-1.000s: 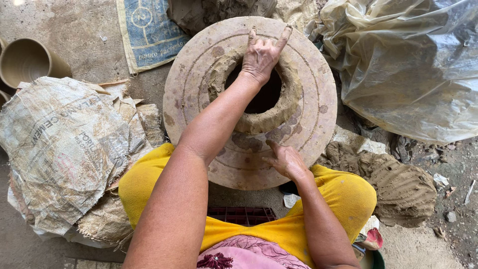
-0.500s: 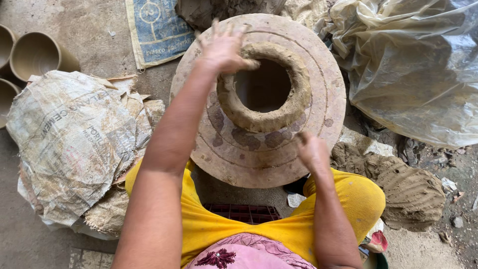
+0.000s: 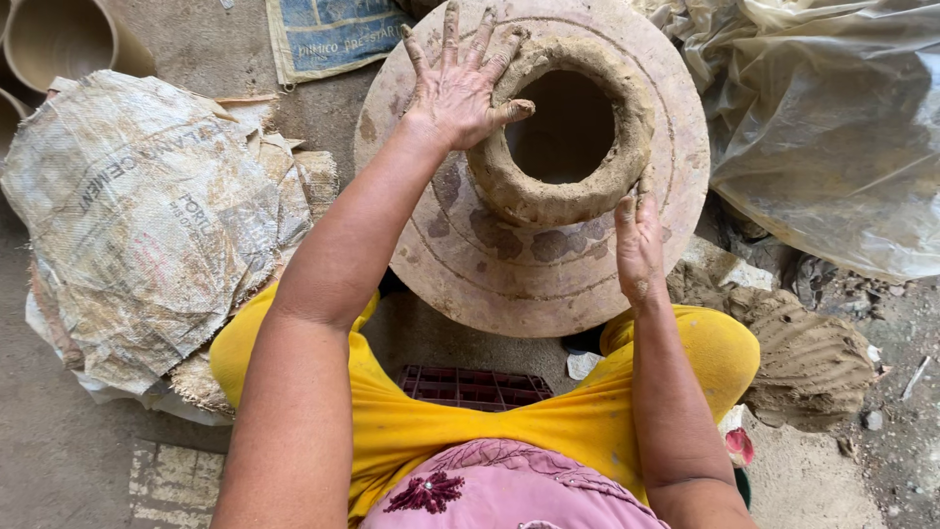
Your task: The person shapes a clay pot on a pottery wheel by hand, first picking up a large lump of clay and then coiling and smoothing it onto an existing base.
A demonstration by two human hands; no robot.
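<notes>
Dirt floor (image 3: 59, 470), round wheel (image 3: 460, 264): low clay ring (image 3: 558, 191) built, walls unraised; left hand (image 3: 460, 83) splayed flat against ring, right hand (image 3: 638, 245) flat beside it

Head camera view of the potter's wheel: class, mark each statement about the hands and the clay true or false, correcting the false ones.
1. The left hand lies against the clay ring. True.
2. The clay ring is solid in the middle. False: it is hollow.
3. The right hand rests on the round wheel. True.
4. A plastic sheet lies left of the wheel. False: it lies to the right.
</notes>
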